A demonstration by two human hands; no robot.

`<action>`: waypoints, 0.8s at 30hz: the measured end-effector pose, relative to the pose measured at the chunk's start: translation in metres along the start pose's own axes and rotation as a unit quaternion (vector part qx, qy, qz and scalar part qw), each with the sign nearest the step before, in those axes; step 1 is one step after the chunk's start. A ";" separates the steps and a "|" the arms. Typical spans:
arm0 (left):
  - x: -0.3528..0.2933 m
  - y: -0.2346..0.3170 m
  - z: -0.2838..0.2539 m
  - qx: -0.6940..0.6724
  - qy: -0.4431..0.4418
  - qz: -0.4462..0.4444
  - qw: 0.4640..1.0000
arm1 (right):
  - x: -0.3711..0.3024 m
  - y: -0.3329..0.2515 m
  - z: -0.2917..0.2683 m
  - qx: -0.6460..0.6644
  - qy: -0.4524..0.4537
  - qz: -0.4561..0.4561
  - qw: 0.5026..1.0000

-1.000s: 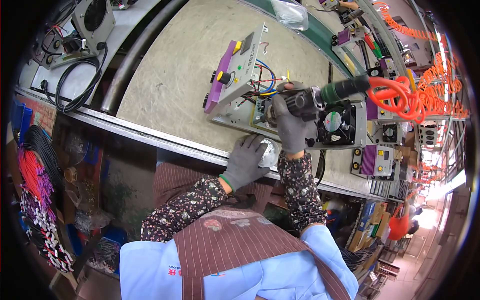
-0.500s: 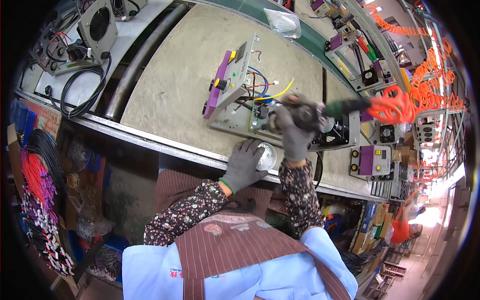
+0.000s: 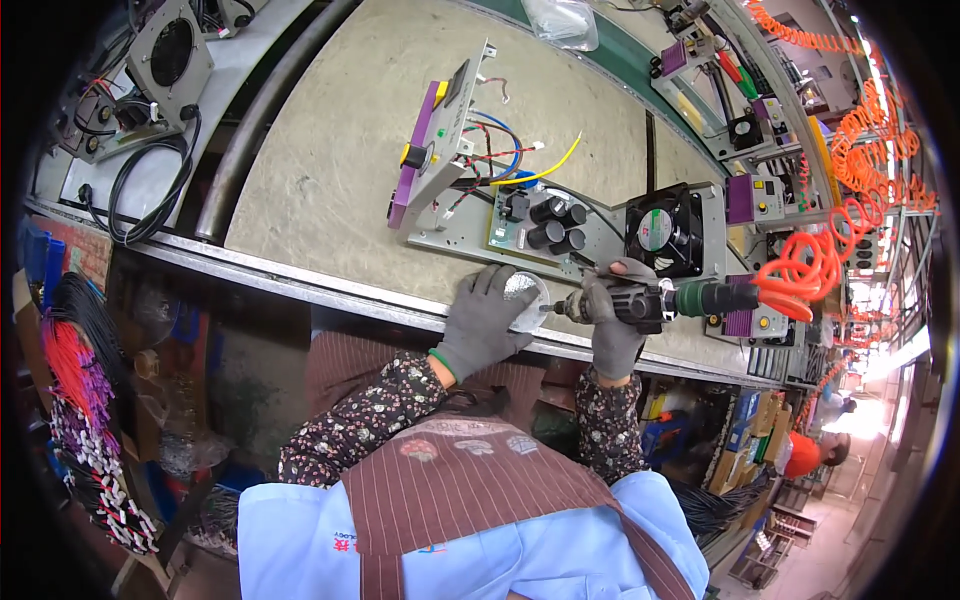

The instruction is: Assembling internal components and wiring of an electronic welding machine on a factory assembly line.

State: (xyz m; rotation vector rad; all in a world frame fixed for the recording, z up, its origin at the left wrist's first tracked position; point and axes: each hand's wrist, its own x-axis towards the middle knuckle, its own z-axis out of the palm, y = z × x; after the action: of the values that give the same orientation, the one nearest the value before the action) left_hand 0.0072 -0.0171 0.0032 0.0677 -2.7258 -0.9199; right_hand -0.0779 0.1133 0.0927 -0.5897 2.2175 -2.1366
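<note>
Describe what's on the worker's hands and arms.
The left hand and right hand wear grey gloves, the left glove with a green cuff edge. Dark sleeves with a pale floral print cover the forearms; light blue cloth covers the shoulders.

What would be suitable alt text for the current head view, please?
A gloved right hand holds a power driver pointed at a round dish that the gloved left hand touches. Beyond them on the bench sits an open grey chassis with loose wires, a circuit board and a black fan.
</note>
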 end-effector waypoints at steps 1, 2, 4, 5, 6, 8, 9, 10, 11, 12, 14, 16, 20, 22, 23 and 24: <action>0.001 0.000 0.001 0.002 -0.001 0.000 1.000 | 0.000 -0.001 -0.002 -0.002 -0.005 -0.007 1.000; -0.001 0.000 0.003 0.016 -0.004 0.011 1.000 | -0.001 -0.003 -0.004 -0.005 -0.009 -0.013 1.000; -0.003 0.000 0.003 0.030 -0.009 0.023 0.999 | -0.003 -0.007 -0.003 -0.014 -0.009 -0.015 1.000; -0.003 -0.001 0.002 0.017 -0.005 0.028 0.999 | -0.003 -0.007 -0.004 -0.020 -0.011 -0.018 1.000; -0.002 -0.001 0.002 0.003 -0.001 0.032 0.999 | -0.004 -0.007 -0.005 -0.027 -0.012 -0.021 0.999; 0.000 0.000 0.001 -0.008 0.003 0.017 1.000 | -0.005 -0.007 -0.005 -0.013 -0.013 -0.018 1.000; 0.000 0.001 0.000 -0.019 0.010 0.001 1.000 | -0.005 -0.007 -0.005 0.001 -0.017 -0.016 1.000; -0.001 0.001 0.001 -0.018 0.009 0.000 1.000 | -0.006 -0.006 -0.005 0.002 -0.017 -0.015 1.000; -0.001 -0.001 0.002 -0.012 0.008 0.012 1.000 | -0.006 -0.003 -0.006 0.007 -0.021 -0.009 1.000; -0.001 -0.001 0.003 -0.006 0.008 0.024 1.000 | -0.006 0.000 -0.006 0.012 -0.025 -0.003 1.000; -0.001 -0.001 0.002 -0.005 0.009 0.024 1.000 | -0.006 0.005 -0.005 -0.001 -0.024 -0.011 1.000; -0.001 0.000 0.001 -0.004 0.010 0.023 1.000 | -0.007 0.008 -0.001 -0.014 -0.024 -0.018 0.999; -0.001 0.001 0.002 -0.004 0.010 0.020 1.000 | -0.006 0.014 0.004 0.020 -0.021 0.003 1.000; -0.001 0.002 0.002 -0.003 0.008 0.017 1.000 | -0.005 0.014 0.005 0.022 -0.023 -0.001 0.999; -0.001 0.002 0.001 0.000 0.009 0.017 1.000 | -0.004 0.013 0.006 0.032 -0.028 0.006 0.999; -0.001 0.002 0.001 0.003 0.010 0.017 1.000 | -0.004 0.013 0.007 0.042 -0.032 0.014 0.999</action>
State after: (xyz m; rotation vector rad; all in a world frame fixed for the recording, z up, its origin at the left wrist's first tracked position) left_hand 0.0079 -0.0147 0.0033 0.0318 -2.7028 -0.8977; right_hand -0.0756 0.1081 0.0790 -0.6107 2.0810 -2.1526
